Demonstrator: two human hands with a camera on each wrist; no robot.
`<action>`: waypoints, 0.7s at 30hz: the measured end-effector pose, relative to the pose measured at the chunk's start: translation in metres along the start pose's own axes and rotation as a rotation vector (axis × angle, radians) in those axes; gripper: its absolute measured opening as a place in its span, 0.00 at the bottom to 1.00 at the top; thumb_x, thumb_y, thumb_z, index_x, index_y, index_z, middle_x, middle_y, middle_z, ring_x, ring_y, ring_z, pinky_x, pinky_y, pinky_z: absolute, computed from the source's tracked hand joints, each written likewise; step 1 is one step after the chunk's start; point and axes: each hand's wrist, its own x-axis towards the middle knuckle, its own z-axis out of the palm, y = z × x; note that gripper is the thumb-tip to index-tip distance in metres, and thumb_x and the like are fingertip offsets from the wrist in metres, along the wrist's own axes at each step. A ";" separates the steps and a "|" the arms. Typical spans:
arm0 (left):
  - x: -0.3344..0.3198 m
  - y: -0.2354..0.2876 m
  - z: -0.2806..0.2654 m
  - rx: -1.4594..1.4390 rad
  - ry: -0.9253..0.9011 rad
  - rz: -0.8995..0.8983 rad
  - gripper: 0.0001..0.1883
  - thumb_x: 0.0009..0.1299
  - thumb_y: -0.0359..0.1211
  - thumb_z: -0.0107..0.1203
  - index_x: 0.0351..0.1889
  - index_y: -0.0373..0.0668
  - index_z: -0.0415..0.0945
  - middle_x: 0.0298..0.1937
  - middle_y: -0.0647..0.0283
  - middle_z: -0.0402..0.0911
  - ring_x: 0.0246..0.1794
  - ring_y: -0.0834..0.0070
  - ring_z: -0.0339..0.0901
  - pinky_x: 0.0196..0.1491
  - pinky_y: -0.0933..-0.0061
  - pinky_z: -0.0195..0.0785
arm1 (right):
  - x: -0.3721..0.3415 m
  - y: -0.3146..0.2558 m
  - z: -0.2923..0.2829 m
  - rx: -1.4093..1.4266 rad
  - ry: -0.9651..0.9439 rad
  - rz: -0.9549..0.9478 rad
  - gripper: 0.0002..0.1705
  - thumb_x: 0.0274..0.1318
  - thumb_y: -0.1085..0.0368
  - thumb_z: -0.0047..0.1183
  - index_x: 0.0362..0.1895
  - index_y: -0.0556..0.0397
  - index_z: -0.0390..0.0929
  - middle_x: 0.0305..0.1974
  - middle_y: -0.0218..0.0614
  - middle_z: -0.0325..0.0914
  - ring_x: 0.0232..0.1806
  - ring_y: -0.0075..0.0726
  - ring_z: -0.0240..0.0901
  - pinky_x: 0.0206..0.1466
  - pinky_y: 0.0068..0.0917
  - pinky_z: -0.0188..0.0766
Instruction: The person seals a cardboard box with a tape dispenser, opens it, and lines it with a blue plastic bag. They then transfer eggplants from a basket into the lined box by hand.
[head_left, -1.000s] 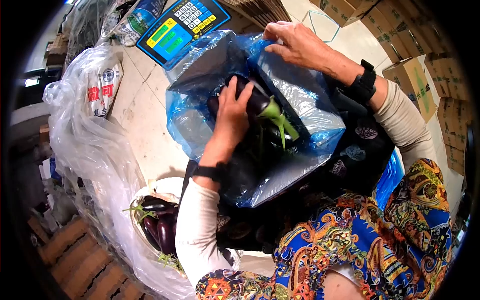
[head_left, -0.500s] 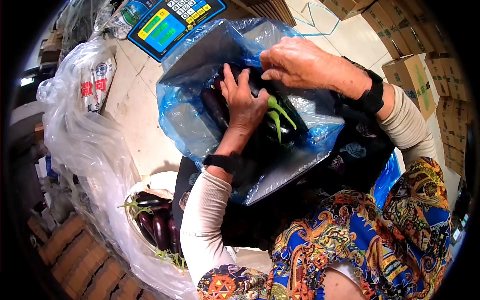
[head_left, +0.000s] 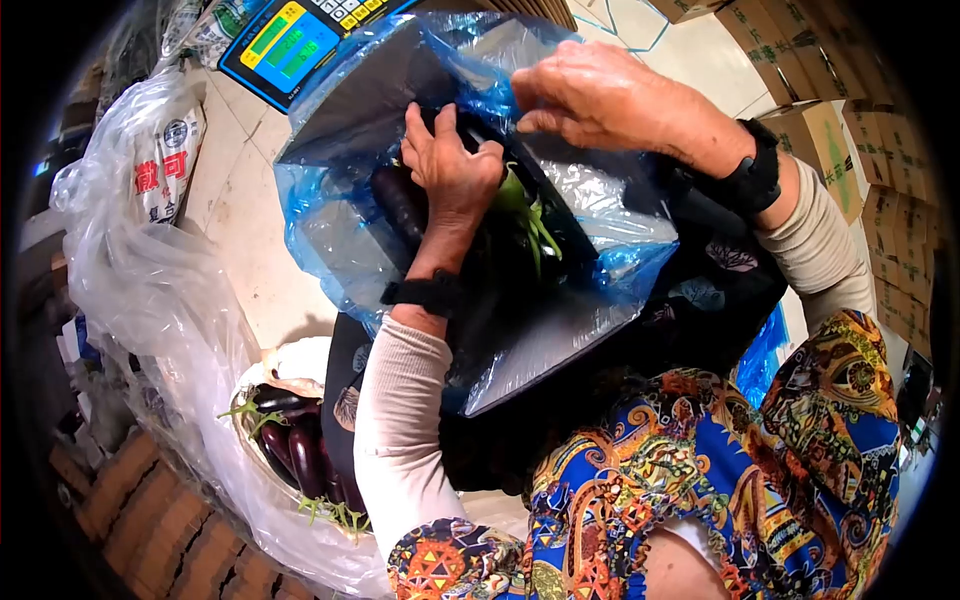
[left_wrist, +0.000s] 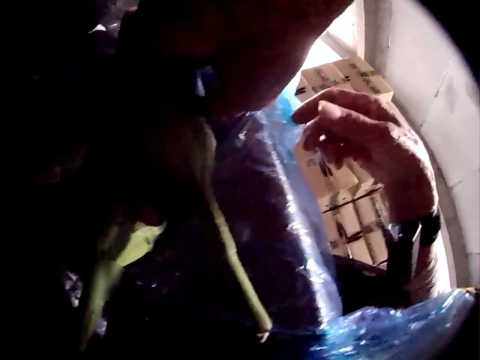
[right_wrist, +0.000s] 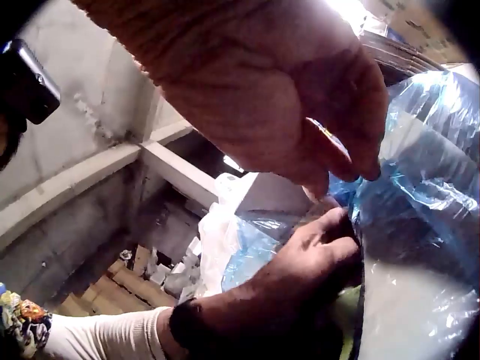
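Note:
A box (head_left: 540, 352) lined with a blue plastic bag (head_left: 335, 235) stands in front of the person, holding several dark purple eggplants (head_left: 398, 205). Down inside it, my left hand (head_left: 452, 172) presses on the eggplants with spread fingers, its thumb beside a green stem (head_left: 530, 215). The fingertips are partly lost in shadow. At the box's far right edge, my right hand (head_left: 600, 97) pinches the bag's gathered rim between thumb and fingers. The right wrist view shows the bag (right_wrist: 420, 187) bunched at those fingertips, with the left hand (right_wrist: 307, 255) just below.
More eggplants (head_left: 308, 450) lie in a white container at lower left, next to a clear plastic sheet (head_left: 150, 270). A scale with a lit display (head_left: 285, 45) stands beyond the box. Stacked cartons (head_left: 890, 230) line the right side, and bricks (head_left: 150, 510) lie at lower left.
The box and bag sit farther left and up in view. My left hand has shifted over the eggplants, its thumb now beside the stem. My right hand stays at the bag's rim.

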 end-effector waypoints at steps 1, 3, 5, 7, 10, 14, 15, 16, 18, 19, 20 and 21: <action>-0.005 -0.004 0.005 0.073 0.029 0.054 0.28 0.53 0.36 0.57 0.53 0.37 0.71 0.70 0.38 0.53 0.64 0.26 0.50 0.61 0.26 0.46 | 0.001 -0.001 -0.002 -0.016 -0.021 0.015 0.12 0.58 0.58 0.58 0.40 0.53 0.77 0.29 0.44 0.77 0.35 0.52 0.76 0.39 0.42 0.72; -0.007 -0.003 0.015 0.184 0.103 0.178 0.25 0.53 0.35 0.57 0.50 0.37 0.73 0.69 0.40 0.54 0.63 0.27 0.50 0.61 0.25 0.46 | -0.001 0.006 -0.003 -0.046 0.089 -0.106 0.15 0.58 0.58 0.57 0.45 0.52 0.75 0.31 0.44 0.76 0.35 0.52 0.74 0.39 0.42 0.70; -0.007 -0.001 0.015 0.184 0.036 0.117 0.28 0.57 0.39 0.57 0.56 0.38 0.71 0.71 0.43 0.52 0.65 0.28 0.49 0.62 0.26 0.45 | -0.001 0.005 -0.001 -0.164 0.185 -0.101 0.15 0.59 0.58 0.57 0.46 0.52 0.74 0.32 0.43 0.75 0.36 0.52 0.74 0.38 0.43 0.69; -0.003 0.000 0.006 0.128 -0.083 0.003 0.32 0.60 0.44 0.59 0.61 0.40 0.68 0.74 0.46 0.49 0.68 0.31 0.47 0.62 0.27 0.46 | 0.002 0.002 -0.005 -0.219 0.304 -0.115 0.15 0.60 0.59 0.56 0.47 0.51 0.73 0.32 0.43 0.75 0.36 0.51 0.74 0.37 0.43 0.69; 0.011 -0.010 -0.035 -0.022 -0.236 -0.140 0.34 0.65 0.51 0.57 0.64 0.42 0.68 0.75 0.46 0.51 0.73 0.45 0.49 0.67 0.39 0.50 | 0.004 -0.009 -0.035 -0.122 0.276 -0.035 0.20 0.61 0.56 0.53 0.54 0.50 0.70 0.43 0.45 0.72 0.41 0.56 0.74 0.44 0.46 0.70; 0.018 0.002 -0.123 -0.121 -0.281 -0.143 0.22 0.68 0.42 0.53 0.55 0.40 0.76 0.56 0.45 0.77 0.57 0.55 0.75 0.60 0.67 0.65 | -0.007 -0.023 -0.037 -0.100 0.218 0.034 0.12 0.60 0.59 0.55 0.44 0.51 0.75 0.32 0.43 0.77 0.34 0.53 0.76 0.38 0.43 0.71; 0.013 0.003 -0.134 -0.108 -0.247 -0.119 0.20 0.65 0.38 0.56 0.53 0.40 0.77 0.50 0.47 0.80 0.52 0.55 0.78 0.55 0.63 0.68 | -0.009 -0.024 -0.035 -0.047 0.176 -0.013 0.12 0.60 0.59 0.55 0.43 0.52 0.75 0.32 0.43 0.77 0.33 0.53 0.76 0.38 0.43 0.71; 0.006 0.003 -0.140 -0.022 -0.263 -0.035 0.20 0.63 0.37 0.58 0.52 0.40 0.77 0.49 0.47 0.80 0.51 0.54 0.78 0.54 0.63 0.69 | -0.010 -0.027 -0.032 0.004 0.133 -0.060 0.11 0.60 0.59 0.55 0.41 0.52 0.75 0.31 0.42 0.78 0.33 0.53 0.76 0.37 0.43 0.71; -0.009 0.000 -0.145 0.149 -0.297 0.132 0.20 0.61 0.34 0.60 0.50 0.39 0.77 0.47 0.47 0.80 0.48 0.54 0.78 0.51 0.62 0.70 | -0.006 -0.036 -0.025 0.030 -0.117 -0.049 0.11 0.59 0.60 0.55 0.36 0.55 0.73 0.28 0.46 0.76 0.34 0.55 0.76 0.37 0.44 0.71; -0.019 0.003 -0.140 0.199 -0.328 0.157 0.19 0.56 0.33 0.64 0.47 0.40 0.78 0.43 0.50 0.81 0.49 0.54 0.77 0.53 0.56 0.66 | -0.004 -0.041 -0.017 0.049 -0.214 -0.031 0.11 0.57 0.62 0.56 0.37 0.56 0.73 0.28 0.47 0.75 0.34 0.56 0.76 0.37 0.45 0.70; -0.028 0.007 -0.134 0.327 -0.378 0.183 0.22 0.56 0.34 0.65 0.49 0.42 0.77 0.47 0.52 0.80 0.53 0.54 0.74 0.56 0.54 0.63 | -0.003 -0.044 -0.008 0.066 -0.311 -0.013 0.11 0.56 0.63 0.57 0.37 0.57 0.73 0.28 0.48 0.75 0.35 0.57 0.75 0.37 0.45 0.70; -0.036 0.011 -0.127 0.455 -0.429 0.208 0.24 0.55 0.34 0.66 0.52 0.44 0.77 0.51 0.53 0.78 0.58 0.54 0.71 0.59 0.52 0.60 | -0.002 -0.046 0.000 0.058 -0.316 -0.032 0.12 0.55 0.63 0.58 0.38 0.58 0.72 0.28 0.48 0.75 0.35 0.58 0.75 0.36 0.45 0.71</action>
